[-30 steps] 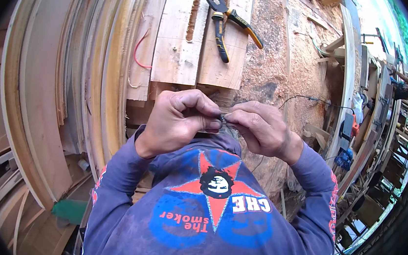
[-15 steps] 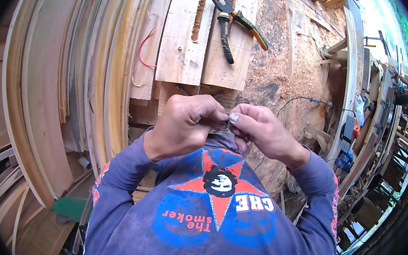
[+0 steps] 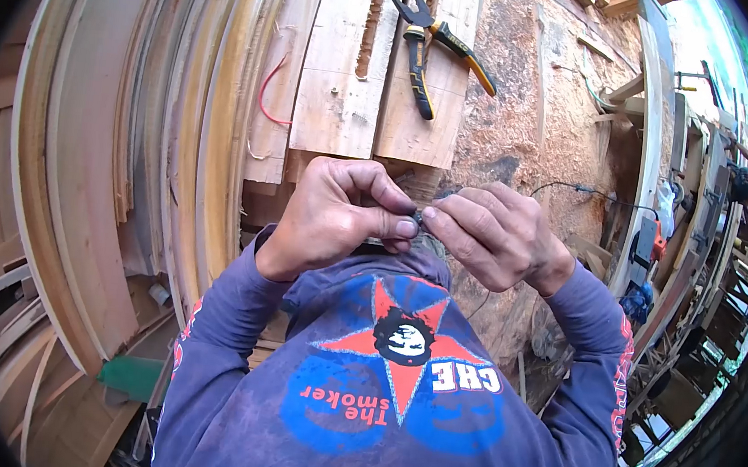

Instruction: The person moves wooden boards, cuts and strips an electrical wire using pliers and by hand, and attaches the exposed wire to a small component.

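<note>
In front of my chest, both hands meet at a small dark piece (image 3: 418, 220), too small to name. My left hand (image 3: 335, 216) pinches it between thumb and forefinger. The thumb and forefinger of my right hand (image 3: 495, 234) close on its other side, with the remaining fingers curled. A thin black cable (image 3: 581, 189) passes behind my right hand; whether it joins the small piece is hidden. Beyond my hands, a pair of pliers (image 3: 420, 35) with black and yellow handles lies on the wooden boards (image 3: 338, 95), its jaws apart.
Long planks (image 3: 85, 152) stand stacked on the left. A red wire (image 3: 265, 97) curves over a board. Sawdust (image 3: 516, 112) covers the ground at centre right. An orange and black tool (image 3: 652, 242) sits at the right, where the cable leads. A green piece (image 3: 130, 377) lies lower left.
My right hand has turned, its fingers now curled higher and its knuckles raised. My left thumb and forefinger show a rounder pinch on the small dark piece. The pliers remain on the boards.
</note>
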`<action>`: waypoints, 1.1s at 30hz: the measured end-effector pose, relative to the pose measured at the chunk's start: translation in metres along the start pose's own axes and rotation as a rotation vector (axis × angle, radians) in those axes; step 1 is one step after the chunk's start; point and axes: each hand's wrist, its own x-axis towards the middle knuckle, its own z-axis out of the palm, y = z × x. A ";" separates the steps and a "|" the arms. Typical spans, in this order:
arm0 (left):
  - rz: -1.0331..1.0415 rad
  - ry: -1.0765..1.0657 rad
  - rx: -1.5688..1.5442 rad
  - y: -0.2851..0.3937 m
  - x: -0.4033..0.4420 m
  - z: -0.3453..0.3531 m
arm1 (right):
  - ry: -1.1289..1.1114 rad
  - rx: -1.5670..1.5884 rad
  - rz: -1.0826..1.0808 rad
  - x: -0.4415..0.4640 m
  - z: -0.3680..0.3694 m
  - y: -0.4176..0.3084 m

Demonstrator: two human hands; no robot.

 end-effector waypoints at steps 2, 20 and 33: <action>0.001 0.007 0.011 0.001 -0.002 0.001 | -0.025 -0.029 -0.019 0.003 -0.001 -0.001; 0.441 -0.073 0.601 -0.001 -0.005 -0.001 | -0.060 1.573 1.454 0.015 -0.013 -0.029; 0.124 -0.074 0.289 0.012 -0.014 0.006 | -0.075 0.113 0.000 0.009 -0.007 -0.004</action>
